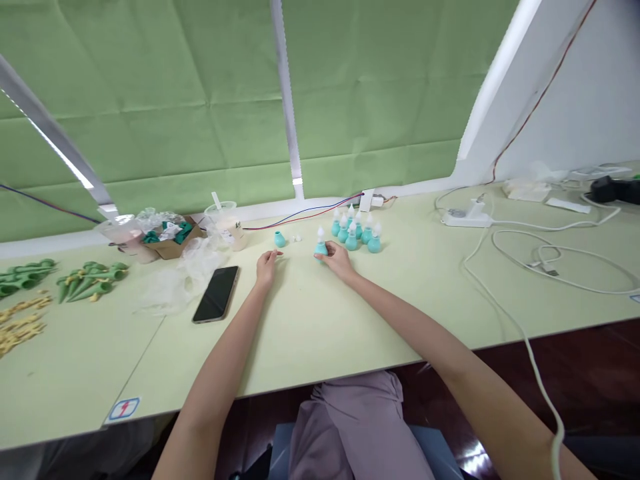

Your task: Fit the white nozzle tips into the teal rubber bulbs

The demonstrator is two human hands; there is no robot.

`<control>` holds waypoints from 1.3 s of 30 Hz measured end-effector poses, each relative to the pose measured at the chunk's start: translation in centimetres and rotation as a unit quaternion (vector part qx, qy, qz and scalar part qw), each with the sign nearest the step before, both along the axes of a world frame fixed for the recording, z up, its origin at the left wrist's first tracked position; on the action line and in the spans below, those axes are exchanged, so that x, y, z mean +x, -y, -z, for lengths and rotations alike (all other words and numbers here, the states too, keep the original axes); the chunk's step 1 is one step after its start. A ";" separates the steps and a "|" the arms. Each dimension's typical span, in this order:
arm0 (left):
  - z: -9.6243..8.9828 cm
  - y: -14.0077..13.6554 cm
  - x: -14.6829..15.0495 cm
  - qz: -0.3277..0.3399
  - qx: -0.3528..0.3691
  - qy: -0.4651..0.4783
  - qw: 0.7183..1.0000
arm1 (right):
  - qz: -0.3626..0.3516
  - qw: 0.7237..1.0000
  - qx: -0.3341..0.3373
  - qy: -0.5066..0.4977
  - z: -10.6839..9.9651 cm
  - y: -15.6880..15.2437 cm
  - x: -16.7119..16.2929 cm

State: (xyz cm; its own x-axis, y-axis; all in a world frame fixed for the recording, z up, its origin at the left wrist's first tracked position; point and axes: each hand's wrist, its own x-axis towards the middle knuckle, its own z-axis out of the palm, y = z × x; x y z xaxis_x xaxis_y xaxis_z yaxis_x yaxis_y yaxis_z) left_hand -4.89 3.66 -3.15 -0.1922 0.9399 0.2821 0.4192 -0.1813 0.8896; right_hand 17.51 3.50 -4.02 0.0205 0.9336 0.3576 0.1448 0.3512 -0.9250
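Observation:
My right hand (339, 259) has its thumb and fingers closed around a small teal bottle (321, 248) with a white pointed tip, held upright at the table surface. Just behind and to the right stand several similar teal bottles (352, 241) with white tips, grouped together. My left hand (268, 268) rests on the table with its thumb and fingers slightly apart and nothing visible in it. Beyond it lies a teal piece without a tip (279, 239), tilted and showing a dark opening. Small white pieces (297, 239) lie to the right of that one.
A phone (216, 295) lies left of my left arm. Behind it are crumpled clear plastic (173, 283), drink cups (227, 227) and an open cardboard box (176, 247). Green cone-shaped pieces (90, 280) sit far left. A power strip (467, 217) and white cables (565, 260) occupy the right.

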 end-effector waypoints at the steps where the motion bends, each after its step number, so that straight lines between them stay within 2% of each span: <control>1: 0.0 0.0 0.0 0.001 0.001 -0.001 1.000 | 0.010 1.000 -0.001 0.012 0.0 0.0 0.0; 5: 0.2 -0.2 0.0 0.013 -0.004 -0.012 1.000 | 0.046 0.998 0.001 0.049 0.1 0.5 0.3; 8: 0.2 -0.2 0.0 0.018 -0.010 -0.019 1.000 | 0.069 0.995 0.037 0.063 -0.1 1.4 1.3; 10: 0.3 -0.2 0.0 0.020 -0.014 -0.017 1.000 | 0.124 0.982 0.078 0.118 -0.4 2.3 2.5; 12: 0.3 -0.2 0.0 0.022 -0.016 -0.017 0.999 | 0.195 0.957 0.113 0.185 -0.5 3.0 4.0; 14: 0.4 -0.2 0.1 0.022 -0.021 -0.023 0.999 | 0.247 0.938 0.103 0.221 -0.5 3.5 5.5; 17: 0.3 -0.1 0.2 0.020 -0.033 -0.040 0.998 | 0.287 0.929 0.038 0.229 -0.3 3.6 7.0; 19: 0.2 0.1 0.3 0.019 -0.040 -0.046 0.998 | 0.291 0.928 0.021 0.231 -0.1 3.5 7.6; 33: -0.2 0.6 0.6 0.029 -0.051 -0.033 0.998 | 0.275 0.916 0.050 0.289 0.6 2.5 7.6; 36: -0.1 0.6 0.6 0.033 -0.049 -0.039 0.997 | 0.279 0.912 0.033 0.298 0.4 2.7 7.5; 39: -0.2 0.7 0.7 0.038 -0.057 -0.057 0.996 | 0.306 0.897 0.007 0.318 -0.2 3.1 7.4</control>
